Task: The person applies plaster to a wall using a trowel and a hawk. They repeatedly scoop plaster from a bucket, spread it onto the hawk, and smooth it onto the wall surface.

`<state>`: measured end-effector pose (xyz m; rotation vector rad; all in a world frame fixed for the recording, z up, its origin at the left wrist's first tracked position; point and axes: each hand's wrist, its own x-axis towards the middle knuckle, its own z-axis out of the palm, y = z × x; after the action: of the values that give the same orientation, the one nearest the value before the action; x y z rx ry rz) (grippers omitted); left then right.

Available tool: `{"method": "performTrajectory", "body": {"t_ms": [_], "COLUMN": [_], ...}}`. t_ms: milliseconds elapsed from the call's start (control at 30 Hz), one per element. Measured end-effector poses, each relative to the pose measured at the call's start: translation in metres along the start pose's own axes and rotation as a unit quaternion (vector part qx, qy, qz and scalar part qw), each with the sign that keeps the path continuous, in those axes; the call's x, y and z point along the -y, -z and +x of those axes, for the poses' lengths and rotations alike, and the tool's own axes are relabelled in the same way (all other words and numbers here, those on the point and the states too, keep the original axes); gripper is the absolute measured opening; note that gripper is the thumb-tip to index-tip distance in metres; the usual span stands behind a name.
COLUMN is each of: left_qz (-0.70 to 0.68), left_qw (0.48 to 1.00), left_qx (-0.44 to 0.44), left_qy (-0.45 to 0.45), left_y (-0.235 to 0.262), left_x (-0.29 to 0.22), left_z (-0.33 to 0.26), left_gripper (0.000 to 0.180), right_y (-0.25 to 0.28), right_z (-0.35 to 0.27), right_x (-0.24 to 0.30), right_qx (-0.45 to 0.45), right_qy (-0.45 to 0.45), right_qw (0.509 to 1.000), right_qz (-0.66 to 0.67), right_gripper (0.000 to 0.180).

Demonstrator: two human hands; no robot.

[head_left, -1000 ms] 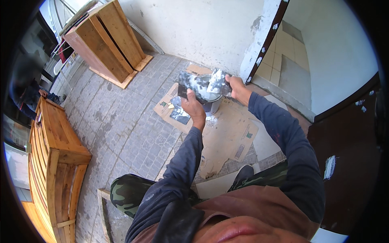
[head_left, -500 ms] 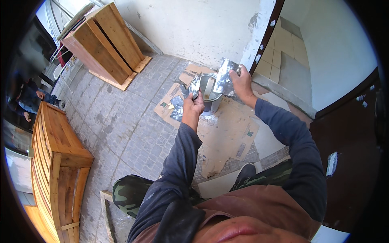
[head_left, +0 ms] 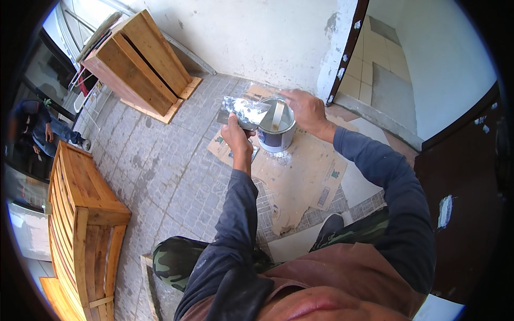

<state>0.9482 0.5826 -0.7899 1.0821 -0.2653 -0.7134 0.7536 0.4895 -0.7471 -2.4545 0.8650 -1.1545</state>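
My left hand (head_left: 235, 134) is closed around flat metal putty spreaders. The upper spreader (head_left: 246, 111) is smeared white, and a darker edge shows beneath it. They sit at the left side of an open metal bucket (head_left: 276, 143). A pale, flat stick-like tool (head_left: 278, 115) leans inside the bucket. My right hand (head_left: 310, 113) is over the bucket's right rim, its fingertips near the top of that tool. Those fingers are blurred, and whether they grip anything cannot be made out.
Flattened cardboard (head_left: 300, 176) lies under the bucket on grey patterned paving (head_left: 160, 176). A wooden cabinet (head_left: 142, 61) stands by the white wall. A slatted wooden bench (head_left: 88, 208) is at left, with another person (head_left: 40, 125) behind it. A dark door (head_left: 460, 203) is at right.
The wide spreader that was in my right hand is gone from it; white-smeared blades now lie flat in my left hand. My left hand moved left, my right hand toward the bucket.
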Motion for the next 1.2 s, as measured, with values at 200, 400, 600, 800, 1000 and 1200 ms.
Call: {"method": "performTrajectory", "body": {"t_ms": [200, 400, 600, 800, 1000, 1200], "left_qz": [0.151, 0.174, 0.15, 0.027, -0.161, -0.101], "left_qw": [0.976, 0.975, 0.953, 1.0, 0.981, 0.991], "left_qx": [0.028, 0.036, -0.002, 0.01, 0.083, 0.08], "left_qy": [-0.157, -0.132, -0.264, -0.011, 0.064, 0.031], "left_y": [-0.004, 0.003, 0.003, 0.006, -0.033, -0.055], "left_x": [-0.006, -0.007, 0.006, 0.031, 0.035, 0.013], "left_z": [-0.01, -0.002, -0.012, -0.008, -0.036, -0.021], "left_gripper": [0.028, 0.029, 0.031, 0.025, 0.036, 0.018], "right_y": [-0.001, -0.004, -0.016, -0.022, -0.005, -0.003], "right_z": [-0.003, -0.012, 0.009, -0.034, 0.011, 0.037], "right_x": [0.017, 0.006, -0.053, -0.056, -0.054, -0.086], "right_qx": [0.019, 0.072, -0.054, 0.204, 0.013, 0.257], "right_qy": [0.118, 0.097, -0.486, -0.506, -0.467, -0.342], "right_qw": [0.988, 0.99, 0.659, 0.582, 0.657, 0.684], "right_qz": [-0.096, -0.076, 0.571, 0.603, 0.592, 0.591], "right_gripper": [0.031, 0.026, 0.015, 0.028, 0.029, 0.032]}}
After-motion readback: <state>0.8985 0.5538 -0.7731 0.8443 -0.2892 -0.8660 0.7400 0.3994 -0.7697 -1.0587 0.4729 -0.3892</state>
